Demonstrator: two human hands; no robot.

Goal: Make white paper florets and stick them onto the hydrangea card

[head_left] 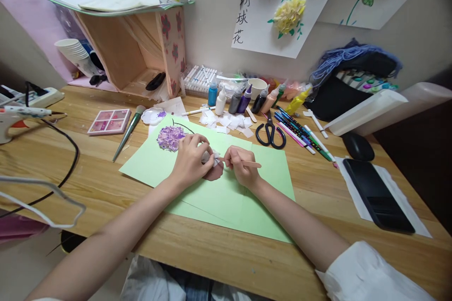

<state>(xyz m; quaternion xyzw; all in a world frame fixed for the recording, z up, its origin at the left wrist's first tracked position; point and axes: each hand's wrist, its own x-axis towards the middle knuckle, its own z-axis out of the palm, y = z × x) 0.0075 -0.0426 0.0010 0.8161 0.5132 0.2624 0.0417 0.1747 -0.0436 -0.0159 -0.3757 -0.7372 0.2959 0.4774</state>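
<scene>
In the head view, my right hand [243,164] is closed around a flat wooden craft stick [253,164]. The stick's tip meets a small piece of white paper [216,156], which my left hand [191,157] pinches between thumb and fingers. Beneath that paper a mauve-brown round patch [213,173] lies on the light green paper [229,204], partly covered by my left hand. A purple flower of crumpled bits [171,138] sits on the green paper to the left, with a dark curved stem line beside it.
Behind the paper are white paper scraps [231,122], paint bottles [244,99] and black-handled scissors [270,134]. Pens [303,134] and a phone [377,196] lie right. Left are a makeup palette [109,121], a brush [130,131], and a hot glue gun [21,115] with a black cable.
</scene>
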